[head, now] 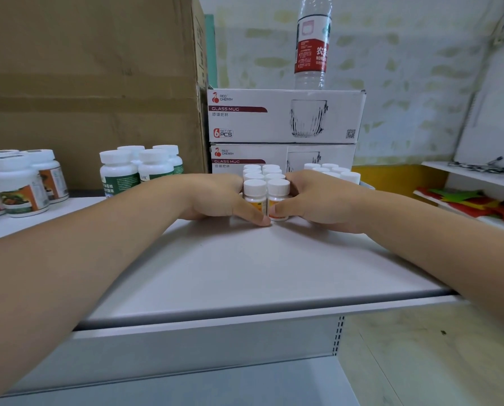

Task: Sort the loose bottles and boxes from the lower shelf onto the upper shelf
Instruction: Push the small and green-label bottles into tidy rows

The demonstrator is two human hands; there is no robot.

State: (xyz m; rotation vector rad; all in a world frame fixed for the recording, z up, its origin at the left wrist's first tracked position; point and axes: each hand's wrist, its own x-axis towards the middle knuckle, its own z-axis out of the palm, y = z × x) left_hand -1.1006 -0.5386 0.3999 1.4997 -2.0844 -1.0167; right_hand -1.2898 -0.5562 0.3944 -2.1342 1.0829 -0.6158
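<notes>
Both forearms reached across the shelf (245, 273). The left hand (215, 197) and right hand (318, 200) clasped a block of small bottles (267, 187) standing on it, fingers curled along its sides, thumb tips meeting in front. Left of the left fingers stood green jars (139, 168). Beyond the fingertips were stacked mug boxes (286, 115), with a water bottle (312, 45) on top.
</notes>
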